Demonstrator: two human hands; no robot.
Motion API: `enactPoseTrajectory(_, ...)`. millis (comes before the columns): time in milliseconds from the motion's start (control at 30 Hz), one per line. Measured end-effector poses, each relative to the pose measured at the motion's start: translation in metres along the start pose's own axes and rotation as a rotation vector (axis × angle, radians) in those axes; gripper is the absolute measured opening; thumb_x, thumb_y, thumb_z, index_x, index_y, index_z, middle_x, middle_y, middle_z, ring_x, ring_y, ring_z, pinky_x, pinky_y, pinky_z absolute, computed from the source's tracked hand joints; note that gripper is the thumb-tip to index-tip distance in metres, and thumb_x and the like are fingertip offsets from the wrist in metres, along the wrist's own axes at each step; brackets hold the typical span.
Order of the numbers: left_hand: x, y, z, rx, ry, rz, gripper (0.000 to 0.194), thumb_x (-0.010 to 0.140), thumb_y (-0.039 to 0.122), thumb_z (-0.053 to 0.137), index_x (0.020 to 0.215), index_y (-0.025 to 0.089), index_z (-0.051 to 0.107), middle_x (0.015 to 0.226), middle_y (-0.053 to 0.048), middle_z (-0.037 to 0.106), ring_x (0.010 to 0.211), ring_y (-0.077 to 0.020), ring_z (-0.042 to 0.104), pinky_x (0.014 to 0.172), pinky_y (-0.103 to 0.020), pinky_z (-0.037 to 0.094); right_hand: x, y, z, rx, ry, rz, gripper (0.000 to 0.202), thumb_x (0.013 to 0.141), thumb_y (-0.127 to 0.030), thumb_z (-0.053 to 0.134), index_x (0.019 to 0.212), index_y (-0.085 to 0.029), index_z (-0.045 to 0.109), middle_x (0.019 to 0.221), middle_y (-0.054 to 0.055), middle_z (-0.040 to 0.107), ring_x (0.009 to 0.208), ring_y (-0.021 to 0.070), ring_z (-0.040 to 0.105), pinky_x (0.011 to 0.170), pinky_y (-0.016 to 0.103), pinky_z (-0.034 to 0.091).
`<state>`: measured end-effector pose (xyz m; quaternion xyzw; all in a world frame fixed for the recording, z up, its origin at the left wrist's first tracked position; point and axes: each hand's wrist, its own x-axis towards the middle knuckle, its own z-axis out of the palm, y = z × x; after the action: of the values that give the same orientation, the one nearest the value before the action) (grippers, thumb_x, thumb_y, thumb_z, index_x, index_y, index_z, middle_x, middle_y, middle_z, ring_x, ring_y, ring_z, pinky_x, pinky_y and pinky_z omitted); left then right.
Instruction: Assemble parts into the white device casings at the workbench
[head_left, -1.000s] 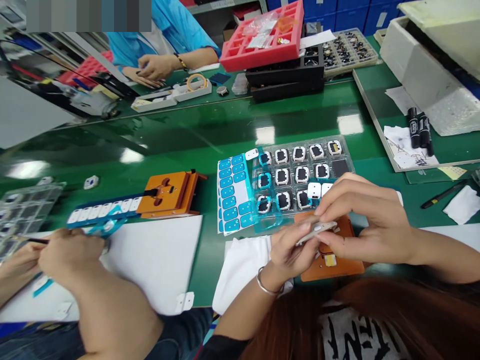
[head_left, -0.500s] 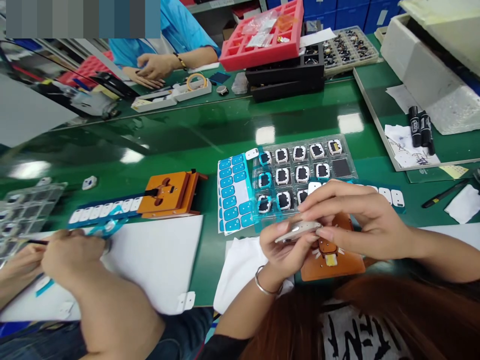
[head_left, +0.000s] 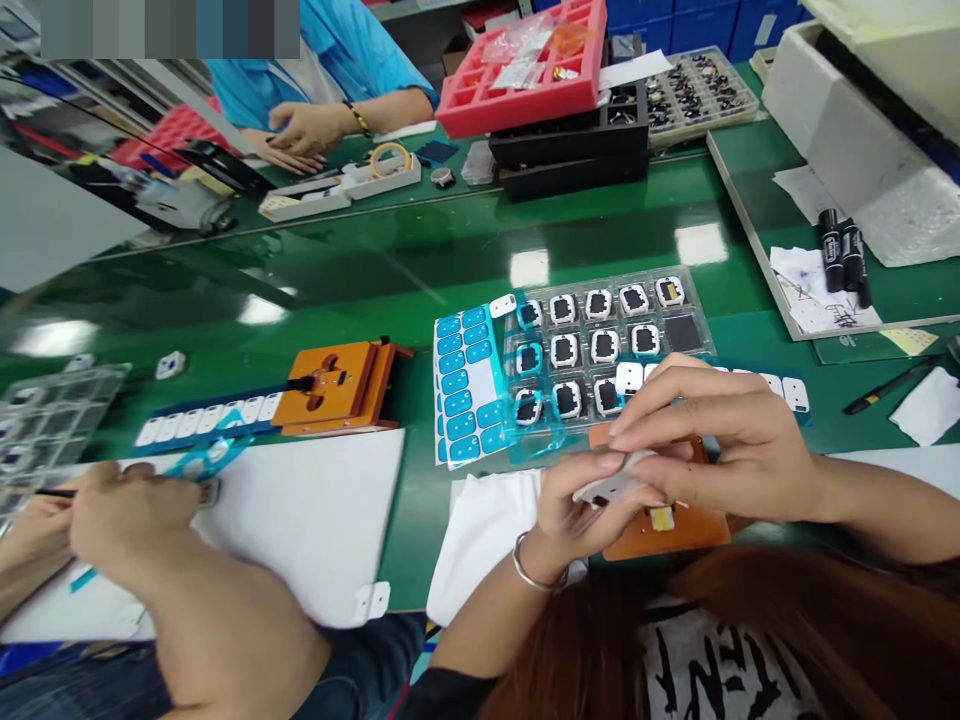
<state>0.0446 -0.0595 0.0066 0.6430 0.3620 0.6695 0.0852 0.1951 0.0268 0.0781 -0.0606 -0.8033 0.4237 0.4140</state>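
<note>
My left hand (head_left: 574,502) is closed around the edge of a small white casing (head_left: 611,482), which is tilted and shows dark holes on its near face. The fingers of my right hand (head_left: 709,440) pinch its right end, covering part of it. Just below and behind my hands lies an orange fixture block (head_left: 667,540) with a yellow patch, partly hidden. Behind them stands a clear plastic tray (head_left: 705,325) of white square casings with dark centres. A strip of white pieces (head_left: 793,394) runs behind my right hand. Left of my wrist rests a white cloth (head_left: 476,550).
Blue-and-white sticker sheets (head_left: 459,400) lie left of the tray. At left, a co-worker's hand (head_left: 135,510) works over a white mat (head_left: 322,510), near another orange fixture (head_left: 330,385). Black markers (head_left: 840,250) lie at right. A red foam tray (head_left: 525,80) stands at the back.
The white casing has turned in my hands, so its face with dark holes now shows instead of its thin edge. Both hands have shifted slightly, the left one to the right.
</note>
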Motion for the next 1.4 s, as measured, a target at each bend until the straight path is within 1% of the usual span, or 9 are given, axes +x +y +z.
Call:
enactPoseTrajectory(133, 0.000, -0.002, -0.002, 0.006, -0.067, 0.014, 0.072, 0.077, 0.025, 0.080, 0.141, 0.029, 0.046, 0.087, 0.003, 0.066, 0.061, -0.0059, 0.062, 0.051, -0.014, 0.051, 0.000, 0.001, -0.002, 0.146, -0.025, 0.122, 0.012, 0.089, -0.012, 0.067, 0.099, -0.015, 0.073, 0.097, 0.008, 0.071, 0.085, 0.0144, 0.064, 0.067, 0.028, 0.055)
enactPoseTrajectory(233, -0.002, -0.004, -0.001, -0.004, -0.023, 0.012, 0.071, 0.075, 0.026, 0.082, 0.138, 0.027, 0.050, 0.091, 0.002, 0.066, 0.066, -0.0065, 0.065, 0.056, -0.014, 0.054, 0.001, 0.003, -0.005, 0.247, -0.095, 0.226, 0.017, 0.086, -0.008, 0.069, 0.102, -0.014, 0.073, 0.099, 0.007, 0.070, 0.085, 0.0120, 0.064, 0.060, 0.020, 0.052)
enactPoseTrajectory(300, -0.002, -0.005, 0.000, -0.040, 0.028, -0.001, 0.067, 0.074, 0.027, 0.083, 0.134, 0.026, 0.053, 0.093, 0.001, 0.067, 0.070, -0.0078, 0.068, 0.058, -0.014, 0.055, 0.002, 0.003, -0.006, 0.279, -0.137, 0.258, 0.022, 0.085, -0.007, 0.068, 0.106, -0.014, 0.073, 0.102, 0.007, 0.070, 0.086, 0.0119, 0.064, 0.061, 0.020, 0.051)
enactPoseTrajectory(400, -0.001, -0.003, 0.003, -0.134, 0.078, -0.048, 0.059, 0.078, 0.027, 0.080, 0.131, 0.028, 0.054, 0.094, 0.001, 0.069, 0.070, -0.0090, 0.070, 0.059, -0.016, 0.058, 0.001, 0.002, -0.005, 0.264, -0.152, 0.213, 0.028, 0.089, -0.008, 0.064, 0.116, -0.013, 0.069, 0.105, 0.007, 0.069, 0.088, 0.0127, 0.062, 0.072, 0.026, 0.052)
enactPoseTrajectory(500, 0.001, 0.000, 0.005, -0.198, 0.108, -0.105, 0.059, 0.075, 0.025, 0.082, 0.128, 0.030, 0.055, 0.094, 0.002, 0.070, 0.068, -0.0109, 0.071, 0.060, -0.019, 0.062, 0.000, -0.001, -0.002, 0.220, -0.141, 0.135, 0.031, 0.092, -0.009, 0.060, 0.122, -0.010, 0.064, 0.110, 0.009, 0.068, 0.092, 0.0137, 0.060, 0.080, 0.031, 0.050)
enactPoseTrajectory(633, 0.002, 0.005, 0.008, -0.285, 0.093, -0.136, 0.067, 0.069, 0.020, 0.085, 0.128, 0.034, 0.056, 0.096, 0.001, 0.072, 0.069, -0.0127, 0.071, 0.062, -0.024, 0.064, -0.003, -0.005, 0.004, 0.164, -0.087, 0.110, 0.027, 0.092, -0.007, 0.057, 0.118, -0.008, 0.065, 0.106, 0.009, 0.069, 0.089, 0.0149, 0.061, 0.077, 0.033, 0.050)
enactPoseTrajectory(867, 0.002, 0.004, 0.008, -0.303, 0.051, -0.041, 0.075, 0.067, 0.003, 0.083, 0.132, 0.027, 0.056, 0.092, 0.001, 0.072, 0.068, -0.0085, 0.069, 0.068, -0.019, 0.062, -0.007, -0.004, 0.008, 0.148, -0.020, 0.040, 0.021, 0.091, -0.007, 0.059, 0.110, -0.004, 0.068, 0.106, 0.015, 0.070, 0.094, 0.0177, 0.064, 0.082, 0.036, 0.051)
enactPoseTrajectory(1100, 0.000, 0.004, 0.007, -0.327, 0.058, -0.024, 0.076, 0.066, -0.006, 0.080, 0.133, 0.022, 0.056, 0.079, 0.004, 0.065, 0.059, -0.0027, 0.055, 0.062, -0.011, 0.053, -0.006, -0.004, 0.008, 0.116, -0.015, 0.016, 0.017, 0.092, -0.007, 0.060, 0.107, -0.004, 0.068, 0.103, 0.015, 0.071, 0.092, 0.0165, 0.065, 0.080, 0.034, 0.051)
enactPoseTrajectory(1400, 0.002, 0.008, 0.008, -0.375, 0.041, -0.074, 0.075, 0.065, -0.002, 0.083, 0.130, 0.024, 0.057, 0.091, 0.003, 0.071, 0.070, -0.0046, 0.065, 0.072, -0.014, 0.057, -0.006, -0.005, 0.008, 0.096, -0.024, 0.030, 0.015, 0.093, -0.009, 0.060, 0.106, -0.009, 0.068, 0.101, 0.011, 0.072, 0.095, 0.0165, 0.066, 0.081, 0.033, 0.052)
